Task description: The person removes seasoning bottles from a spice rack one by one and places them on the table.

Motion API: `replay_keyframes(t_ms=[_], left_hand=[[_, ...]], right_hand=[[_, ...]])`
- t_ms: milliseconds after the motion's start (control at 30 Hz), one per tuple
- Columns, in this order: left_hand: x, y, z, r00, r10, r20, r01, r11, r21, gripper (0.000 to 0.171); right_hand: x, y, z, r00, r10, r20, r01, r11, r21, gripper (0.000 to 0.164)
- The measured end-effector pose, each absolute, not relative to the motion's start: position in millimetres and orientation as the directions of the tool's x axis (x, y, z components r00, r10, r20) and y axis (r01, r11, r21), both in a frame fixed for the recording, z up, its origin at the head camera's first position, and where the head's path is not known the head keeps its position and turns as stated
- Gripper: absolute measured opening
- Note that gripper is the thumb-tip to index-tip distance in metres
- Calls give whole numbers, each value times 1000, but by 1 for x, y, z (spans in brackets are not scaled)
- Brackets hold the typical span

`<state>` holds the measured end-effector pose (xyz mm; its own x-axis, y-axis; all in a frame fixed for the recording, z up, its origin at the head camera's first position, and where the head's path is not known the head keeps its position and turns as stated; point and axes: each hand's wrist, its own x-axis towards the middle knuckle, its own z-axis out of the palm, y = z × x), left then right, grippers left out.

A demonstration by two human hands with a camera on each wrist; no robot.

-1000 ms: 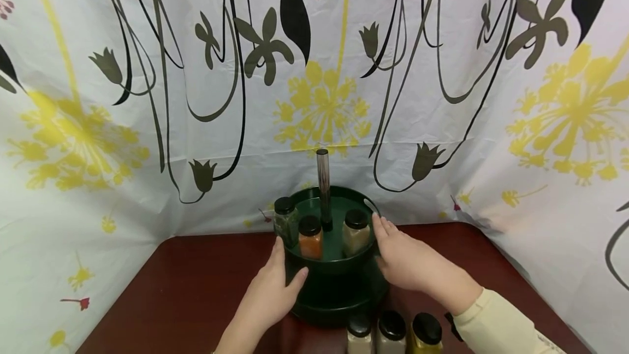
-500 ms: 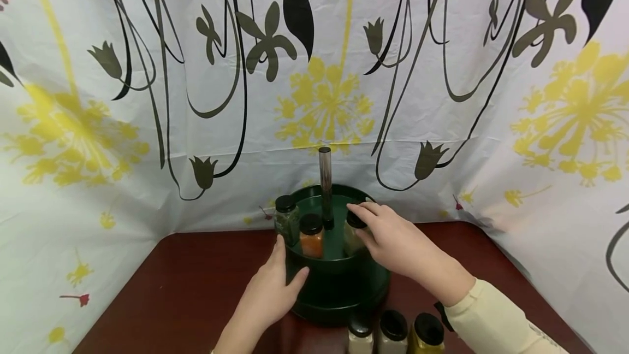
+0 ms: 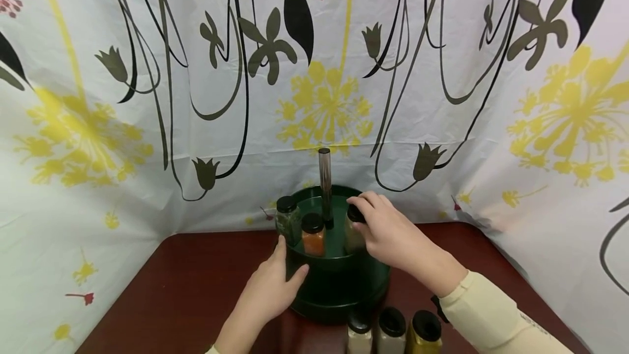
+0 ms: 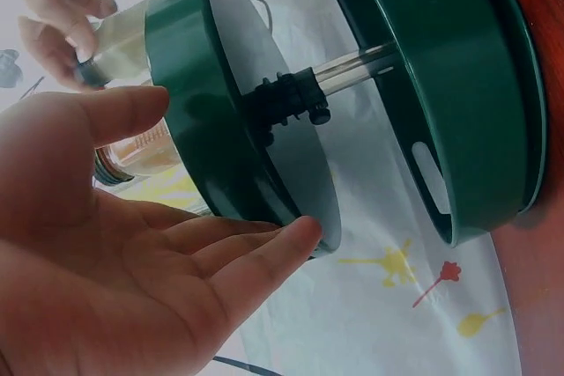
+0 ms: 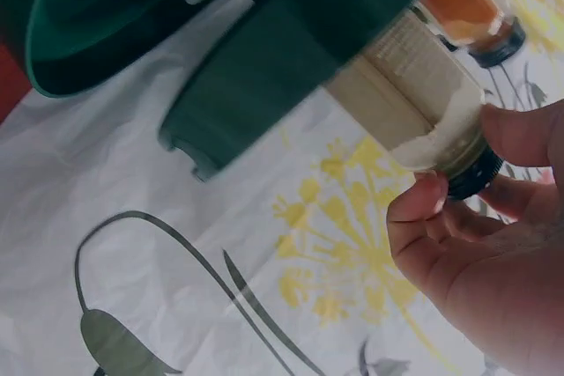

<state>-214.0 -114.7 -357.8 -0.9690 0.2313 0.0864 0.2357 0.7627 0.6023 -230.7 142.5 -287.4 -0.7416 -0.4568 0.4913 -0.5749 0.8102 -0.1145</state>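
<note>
A green two-tier round rack holds spice jars on its upper tray (image 3: 324,275). My right hand (image 3: 393,234) grips a spice jar (image 5: 414,94) of beige powder by its black lid and upper part, at the tray's right side. In the head view the fingers partly cover this jar. My left hand (image 3: 267,288) rests against the upper tray's left side, fingers extended along its wall in the left wrist view. Near that hand, a jar of orange spice (image 3: 313,243) and a jar of green herbs (image 3: 288,225) stand on the tray.
A clear post (image 3: 325,179) rises from the rack's middle. The lower tray (image 4: 493,121) sits on the dark red table (image 3: 206,283). In front stand a jar of pale powder (image 3: 360,340), a greyish jar (image 3: 391,337) and a yellow jar (image 3: 425,340). A flowered curtain (image 3: 255,124) surrounds the table.
My right hand has moved from the tray's right rim up and left onto the beige-powder spice jar and taken hold of it. My left hand stays against the tray.
</note>
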Motion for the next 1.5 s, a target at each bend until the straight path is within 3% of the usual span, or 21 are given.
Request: replay_keyframes(t_ms=[167, 400, 667, 833, 967, 1500], left_hand=[[-214, -114, -359, -969, 232, 88, 237, 763, 601, 92], [-212, -114, -358, -972, 222, 77, 223, 765, 604, 92], [-212, -116, -357, -971, 226, 82, 228, 758, 611, 89], [-214, -116, -357, -971, 214, 107, 235, 772, 591, 87], [-215, -117, -359, -971, 214, 109, 237, 776, 584, 86], [-214, -122, -359, -966, 241, 98, 250, 755, 606, 84]], right_hand=[[-219, 143, -273, -661, -460, 593, -631, 768, -108, 43], [-188, 138, -262, -602, -462, 651, -674, 731, -104, 41], [-156, 124, -293, -562, -477, 676, -765, 610, -206, 41], [-154, 116, -322, -576, -578, 578, -810, 496, -312, 36], [-160, 112, -342, -617, -607, 501, -787, 484, -382, 33], [-174, 105, -374, -665, -666, 337, -746, 606, -276, 33]])
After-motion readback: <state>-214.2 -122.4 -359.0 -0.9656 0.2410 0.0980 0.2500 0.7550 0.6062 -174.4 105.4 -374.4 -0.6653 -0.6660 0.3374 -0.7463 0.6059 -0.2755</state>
